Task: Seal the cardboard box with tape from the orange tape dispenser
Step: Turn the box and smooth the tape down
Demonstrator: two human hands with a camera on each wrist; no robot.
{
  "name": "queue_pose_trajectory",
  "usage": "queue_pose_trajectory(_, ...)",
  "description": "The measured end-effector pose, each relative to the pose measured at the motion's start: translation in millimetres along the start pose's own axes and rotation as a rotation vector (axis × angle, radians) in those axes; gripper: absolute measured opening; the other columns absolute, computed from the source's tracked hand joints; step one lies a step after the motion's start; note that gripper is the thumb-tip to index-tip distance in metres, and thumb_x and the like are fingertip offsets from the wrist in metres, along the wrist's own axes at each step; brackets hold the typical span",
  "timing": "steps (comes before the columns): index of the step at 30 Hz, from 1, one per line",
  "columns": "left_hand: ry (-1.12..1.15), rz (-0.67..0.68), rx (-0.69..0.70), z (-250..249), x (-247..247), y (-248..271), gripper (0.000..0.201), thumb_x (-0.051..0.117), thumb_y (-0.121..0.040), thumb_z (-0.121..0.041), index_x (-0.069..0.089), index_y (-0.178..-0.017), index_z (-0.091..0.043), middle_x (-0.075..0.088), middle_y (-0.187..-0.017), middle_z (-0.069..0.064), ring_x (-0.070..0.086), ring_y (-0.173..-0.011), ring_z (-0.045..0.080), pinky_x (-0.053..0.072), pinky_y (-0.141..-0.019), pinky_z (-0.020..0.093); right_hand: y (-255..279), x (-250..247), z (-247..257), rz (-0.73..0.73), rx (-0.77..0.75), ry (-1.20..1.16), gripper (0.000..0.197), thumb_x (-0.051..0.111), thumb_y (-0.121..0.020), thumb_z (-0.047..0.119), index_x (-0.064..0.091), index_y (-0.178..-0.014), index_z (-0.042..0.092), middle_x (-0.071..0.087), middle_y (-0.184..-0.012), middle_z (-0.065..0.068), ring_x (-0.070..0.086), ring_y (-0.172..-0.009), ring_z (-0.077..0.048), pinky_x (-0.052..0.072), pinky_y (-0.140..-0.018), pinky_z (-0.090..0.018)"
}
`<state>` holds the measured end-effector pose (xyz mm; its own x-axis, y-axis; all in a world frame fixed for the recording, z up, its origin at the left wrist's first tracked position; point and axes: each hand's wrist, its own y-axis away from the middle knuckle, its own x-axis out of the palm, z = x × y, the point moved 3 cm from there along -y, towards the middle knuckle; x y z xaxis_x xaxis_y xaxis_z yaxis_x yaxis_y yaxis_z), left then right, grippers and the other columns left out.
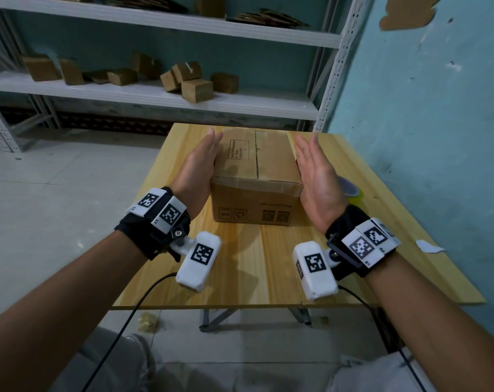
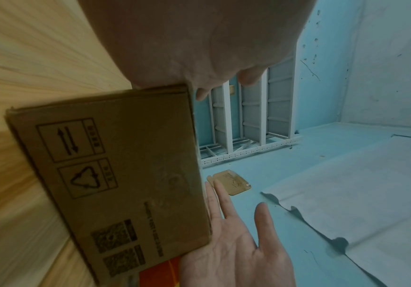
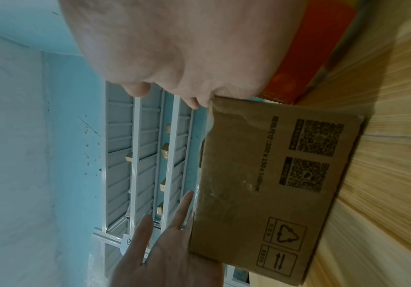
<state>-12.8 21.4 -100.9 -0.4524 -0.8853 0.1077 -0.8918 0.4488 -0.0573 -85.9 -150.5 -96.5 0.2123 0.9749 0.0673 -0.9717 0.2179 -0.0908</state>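
Observation:
A closed cardboard box stands in the middle of the wooden table, its top flaps meeting in a centre seam. My left hand lies flat along the box's left upper edge, fingers straight. Palm turned inward, my right hand stands open close beside the box's right side; whether it touches I cannot tell. The orange tape dispenser lies on the table to the right of the box, mostly hidden behind my right hand in the head view. Only its yellowish tape roll shows there. In the left wrist view, the box has an orange corner of the dispenser beside it.
A white metal shelf behind the table holds several small cardboard boxes. A blue wall runs close along the table's right side. A white paper scrap lies at the right table edge. Black cables hang from both wrists.

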Motion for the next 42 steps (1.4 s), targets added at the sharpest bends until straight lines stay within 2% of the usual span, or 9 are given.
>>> queue_pose_trajectory(10,-0.028,0.021,0.003,-7.0,-0.1,9.1,0.049,0.019,-0.102,-0.046,0.040,-0.140,-0.024,0.054,-0.115,-0.025,0.053,-0.094,-0.010,0.039,-0.075,0.015,0.8,-3.4,1.8,0.009,-0.021,0.015,0.065,0.017,-0.102,0.058,0.016,-0.158,0.024,0.030,-0.160,0.007,0.042,-0.127,0.001,0.039,-0.099,-0.021)
queue_pose_trajectory(15,-0.069,0.006,-0.010,-7.0,6.6,14.3,0.036,0.015,-0.105,-0.039,0.049,-0.093,-0.032,0.065,-0.065,-0.031,0.062,-0.067,-0.016,0.043,-0.063,0.011,4.1,3.5,1.1,0.019,-0.006,0.041,0.059,0.014,-0.103,0.057,0.026,-0.154,0.030,0.043,-0.116,0.041,0.054,-0.089,0.021,0.040,-0.079,-0.015)
queue_pose_trajectory(19,-0.022,0.005,-0.022,-3.6,8.2,14.1,0.037,0.016,-0.105,-0.039,0.049,-0.092,-0.032,0.066,-0.066,-0.029,0.063,-0.068,-0.014,0.041,-0.068,0.016,3.1,1.8,-2.8,-0.008,0.004,0.012,0.059,0.015,-0.103,0.056,0.025,-0.154,0.029,0.052,-0.102,0.040,0.055,-0.081,0.024,0.040,-0.083,-0.019)
queue_pose_trajectory(22,-0.030,0.017,-0.024,-5.4,9.8,15.0,0.038,0.015,-0.105,-0.038,0.050,-0.094,-0.031,0.066,-0.066,-0.028,0.062,-0.066,-0.014,0.044,-0.062,0.011,3.5,0.5,-1.8,-0.012,0.022,0.012,0.060,0.015,-0.103,0.056,0.020,-0.156,0.028,0.045,-0.138,0.029,0.051,-0.079,0.026,0.038,-0.077,-0.016)
queue_pose_trajectory(29,-0.002,-0.040,-0.023,-7.8,4.7,14.5,0.033,0.018,-0.105,-0.037,0.047,-0.110,-0.024,0.058,-0.073,-0.022,0.061,-0.060,-0.015,0.046,-0.056,0.008,1.7,-6.9,-3.8,-0.053,0.003,0.031,0.064,0.015,-0.103,0.056,0.014,-0.158,0.023,0.020,-0.164,0.005,0.025,-0.145,-0.003,0.024,-0.112,-0.024)
queue_pose_trajectory(32,0.065,-0.018,-0.040,-4.4,1.6,11.5,0.040,0.018,-0.104,-0.039,0.035,-0.135,-0.020,0.057,-0.102,-0.019,0.063,-0.078,-0.013,0.047,-0.062,0.011,4.9,-3.4,-3.1,-0.016,0.004,0.055,0.046,0.013,-0.105,0.050,0.038,-0.139,0.031,0.065,-0.110,0.034,0.056,-0.094,0.023,0.044,-0.077,-0.003)
queue_pose_trajectory(35,0.158,-0.020,-0.089,-1.8,-0.5,10.6,0.053,0.022,-0.103,-0.042,0.022,-0.150,-0.017,0.042,-0.142,0.000,0.054,-0.115,0.006,0.042,-0.078,0.021,9.2,2.5,0.2,-0.040,0.023,0.031,0.048,0.011,-0.106,0.049,0.037,-0.141,0.031,0.061,-0.068,0.041,0.057,-0.067,0.026,0.045,-0.070,-0.012)
queue_pose_trajectory(38,0.122,-0.022,-0.094,1.9,1.3,11.4,0.041,0.020,-0.104,-0.040,0.047,-0.128,-0.020,0.064,-0.103,-0.011,0.065,-0.082,0.000,0.044,-0.071,0.021,6.0,2.6,-4.4,-0.050,0.045,0.001,0.057,0.012,-0.105,0.051,0.028,-0.151,0.022,0.061,-0.067,0.041,0.059,-0.067,0.023,0.039,-0.075,-0.018)
queue_pose_trajectory(42,0.057,-0.044,-0.088,6.3,5.0,12.2,0.035,0.020,-0.104,-0.040,0.052,-0.092,-0.031,0.065,-0.085,-0.014,0.063,-0.086,0.005,0.044,-0.075,0.026,-0.1,-2.6,-13.4,-0.076,0.079,-0.059,0.057,0.019,-0.104,0.055,0.032,-0.150,0.025,0.061,-0.078,0.039,0.055,-0.095,0.018,0.037,-0.096,-0.023)
